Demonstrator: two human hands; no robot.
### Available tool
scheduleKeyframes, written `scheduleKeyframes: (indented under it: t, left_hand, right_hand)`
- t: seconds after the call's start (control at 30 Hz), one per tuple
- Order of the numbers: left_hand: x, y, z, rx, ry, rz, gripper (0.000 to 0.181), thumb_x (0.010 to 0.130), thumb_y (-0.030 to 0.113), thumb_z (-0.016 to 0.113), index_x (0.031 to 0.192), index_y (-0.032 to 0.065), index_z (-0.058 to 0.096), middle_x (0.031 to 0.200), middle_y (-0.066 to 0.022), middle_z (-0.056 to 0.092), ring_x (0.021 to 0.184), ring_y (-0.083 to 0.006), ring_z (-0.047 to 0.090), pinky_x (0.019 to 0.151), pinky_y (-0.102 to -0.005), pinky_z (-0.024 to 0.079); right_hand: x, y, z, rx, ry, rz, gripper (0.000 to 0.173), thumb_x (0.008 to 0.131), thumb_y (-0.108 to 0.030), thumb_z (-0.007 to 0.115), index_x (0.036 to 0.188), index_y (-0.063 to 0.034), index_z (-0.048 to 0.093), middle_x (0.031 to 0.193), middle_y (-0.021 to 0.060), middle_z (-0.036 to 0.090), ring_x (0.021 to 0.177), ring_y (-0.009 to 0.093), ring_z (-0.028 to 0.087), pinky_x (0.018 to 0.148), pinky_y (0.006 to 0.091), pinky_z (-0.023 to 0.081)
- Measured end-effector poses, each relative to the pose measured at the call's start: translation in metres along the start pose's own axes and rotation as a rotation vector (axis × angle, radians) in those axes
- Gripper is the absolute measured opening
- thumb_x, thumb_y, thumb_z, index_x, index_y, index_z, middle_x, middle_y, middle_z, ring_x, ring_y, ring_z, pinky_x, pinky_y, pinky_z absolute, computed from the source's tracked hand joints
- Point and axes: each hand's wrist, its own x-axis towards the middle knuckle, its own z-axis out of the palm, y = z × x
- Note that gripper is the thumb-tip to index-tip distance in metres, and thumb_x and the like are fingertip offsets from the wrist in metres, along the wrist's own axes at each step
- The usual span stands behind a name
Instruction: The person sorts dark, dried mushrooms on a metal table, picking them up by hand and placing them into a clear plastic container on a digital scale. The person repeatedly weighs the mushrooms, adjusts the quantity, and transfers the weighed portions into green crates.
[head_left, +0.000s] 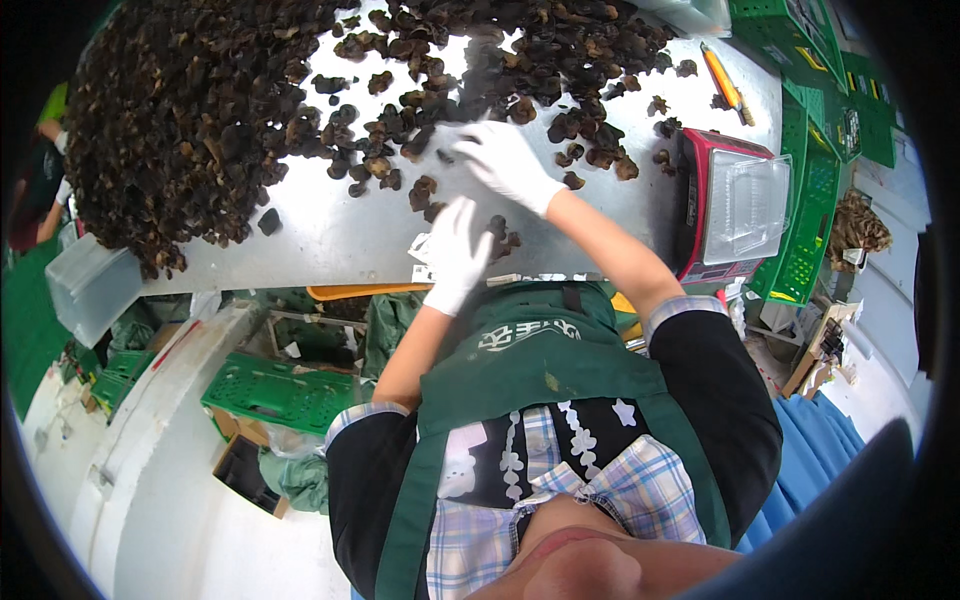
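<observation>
My right hand (511, 161), in a white glove, reaches over the metal table (352, 255) and is blurred. A small dark mushroom piece (445, 156) lies right at its fingertips; whether they grip it I cannot tell. My left hand (459, 251), also gloved, is low over the table's near edge, with its thumb apart from the fingers and nothing visible between them. Dark brown mushroom pieces (504, 238) sit just right of that thumb. White printed slips (421, 259) are beside its wrist. Loose mushrooms (379, 142) are scattered beyond both hands.
A large mushroom heap (187, 127) covers the table's left side. At right stands a red scale (686, 202) carrying a clear plastic box (745, 199), near a yellow-handled tool (721, 79). Green crates (814, 217) line the right edge. A co-worker's gloved hand (63, 191) shows far left.
</observation>
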Motion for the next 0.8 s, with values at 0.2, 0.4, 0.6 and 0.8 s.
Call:
scheduleKeyframes:
  t: [0.2,0.4,0.6,0.8]
  left_hand:
    - [0.013,-0.017,-0.044,0.164,0.091,-0.135,0.064,0.089,0.017,0.074,0.147,0.0005,0.053,0.149,-0.0216,0.053,0.137,-0.0406,0.049,0.117,-0.05,0.037]
    - [0.042,-0.073,-0.074,0.446,0.237,-0.236,0.066,0.095,0.025,0.069,0.154,0.0043,0.047,0.157,-0.022,0.044,0.147,-0.0426,0.037,0.123,-0.0605,0.023]
    - [0.093,-0.084,-0.092,0.417,0.549,-0.234,0.061,0.1,0.025,0.064,0.155,0.0071,0.045,0.156,-0.0215,0.043,0.149,-0.0408,0.031,0.122,-0.0636,0.015]
    - [0.108,-0.012,-0.043,0.094,0.077,0.098,0.056,0.087,0.02,0.078,0.139,0.0072,0.062,0.145,-0.0182,0.057,0.136,-0.0373,0.051,0.116,-0.0505,0.038]
  right_hand:
    - [-0.039,-0.004,-0.039,0.055,0.223,0.129,0.035,0.087,-0.016,0.072,0.122,-0.0117,0.07,0.136,0.0111,0.063,0.127,0.034,0.057,0.107,0.0476,0.045]
    - [0.036,-0.015,0.005,-0.119,0.156,0.043,0.063,0.088,-0.024,0.076,0.148,-0.0183,0.055,0.155,0.012,0.05,0.148,0.035,0.041,0.121,0.055,0.033]
    - [-0.022,-0.008,-0.012,-0.045,-0.069,-0.137,0.059,0.09,-0.012,0.071,0.147,-0.0181,0.057,0.155,0.0103,0.051,0.144,0.036,0.046,0.118,0.051,0.04]
    - [-0.068,0.009,-0.038,-0.062,0.142,0.278,0.054,0.083,-0.011,0.069,0.136,-0.0115,0.064,0.136,0.0131,0.063,0.126,0.036,0.058,0.105,0.0494,0.047]
